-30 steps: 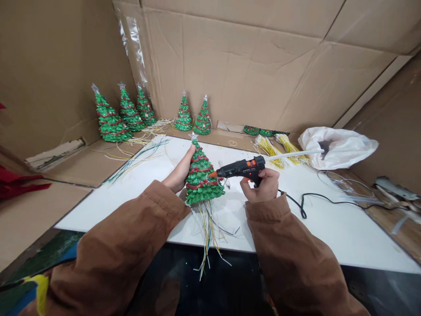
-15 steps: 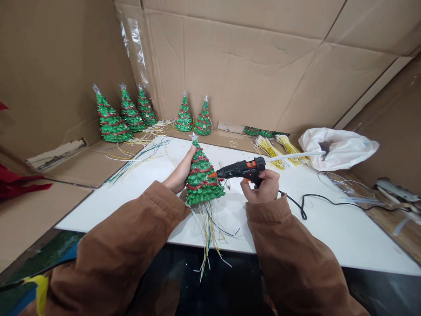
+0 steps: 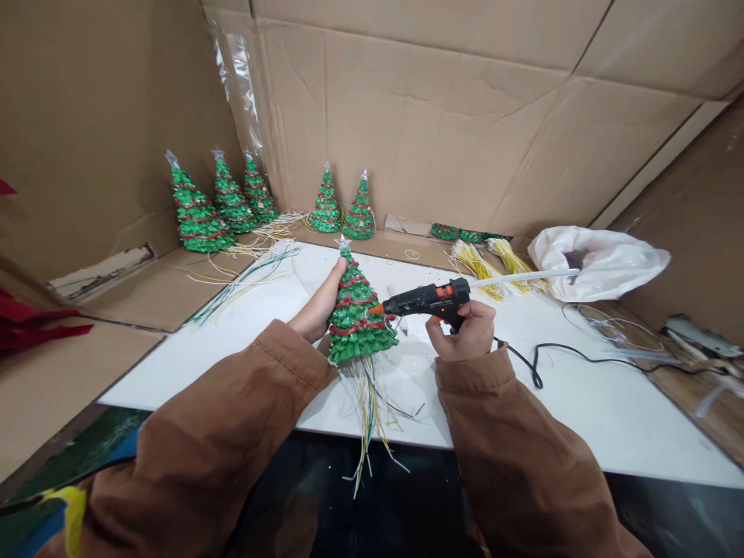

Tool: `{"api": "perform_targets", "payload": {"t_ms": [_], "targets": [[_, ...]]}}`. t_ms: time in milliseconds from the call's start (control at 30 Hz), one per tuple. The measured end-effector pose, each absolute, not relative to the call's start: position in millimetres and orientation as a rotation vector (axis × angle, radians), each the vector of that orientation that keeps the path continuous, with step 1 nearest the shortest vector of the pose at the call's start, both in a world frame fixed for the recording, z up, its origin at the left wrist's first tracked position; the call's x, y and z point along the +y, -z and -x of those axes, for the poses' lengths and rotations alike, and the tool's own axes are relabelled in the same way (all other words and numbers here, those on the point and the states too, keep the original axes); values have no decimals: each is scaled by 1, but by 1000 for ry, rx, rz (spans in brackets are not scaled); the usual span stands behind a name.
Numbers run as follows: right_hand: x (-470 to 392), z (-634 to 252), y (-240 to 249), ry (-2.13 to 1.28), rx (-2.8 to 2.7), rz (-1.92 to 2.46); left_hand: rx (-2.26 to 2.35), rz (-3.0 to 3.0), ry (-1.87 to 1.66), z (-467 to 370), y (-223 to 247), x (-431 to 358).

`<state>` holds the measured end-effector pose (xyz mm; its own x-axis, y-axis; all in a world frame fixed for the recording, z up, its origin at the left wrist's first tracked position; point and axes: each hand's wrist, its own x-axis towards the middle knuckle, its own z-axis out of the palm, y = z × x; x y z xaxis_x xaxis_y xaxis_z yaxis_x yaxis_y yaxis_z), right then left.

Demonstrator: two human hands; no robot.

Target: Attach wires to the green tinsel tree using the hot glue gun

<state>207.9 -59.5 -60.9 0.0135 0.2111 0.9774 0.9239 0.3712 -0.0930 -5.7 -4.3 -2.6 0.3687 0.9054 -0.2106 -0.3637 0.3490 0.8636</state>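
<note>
My left hand [image 3: 322, 307] is closed around the left side of a small green Christmas tree [image 3: 357, 314] with red garlands and a star on top. Its thumb lies near the tree's upper part; the other fingers are hidden behind it. Yellow, white and green wires [image 3: 367, 411] hang from the tree's base over the table edge. In my right hand [image 3: 465, 332] is a black hot glue gun [image 3: 427, 298], its orange nozzle at the tree's lower front. A long translucent glue stick [image 3: 520, 276] juts out from the back of the gun.
Three finished-looking trees [image 3: 198, 213] stand at the left, and two more trees [image 3: 325, 203] at the back. Bundles of yellow wires [image 3: 480, 267] and a white plastic bag [image 3: 604, 260] lie at the right rear. The gun's black cord [image 3: 587, 356] crosses the white tabletop [image 3: 581, 418]. Cardboard walls surround it.
</note>
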Motion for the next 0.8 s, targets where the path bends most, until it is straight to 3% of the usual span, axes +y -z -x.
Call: {"api": "perform_targets", "payload": {"t_ms": [567, 800], "targets": [[-61, -208, 55, 862, -1504, 1078, 777, -829, -947, 6, 5, -4], [-62, -200, 56, 623, -1284, 1348, 777, -828, -972, 7, 5, -3]]}}
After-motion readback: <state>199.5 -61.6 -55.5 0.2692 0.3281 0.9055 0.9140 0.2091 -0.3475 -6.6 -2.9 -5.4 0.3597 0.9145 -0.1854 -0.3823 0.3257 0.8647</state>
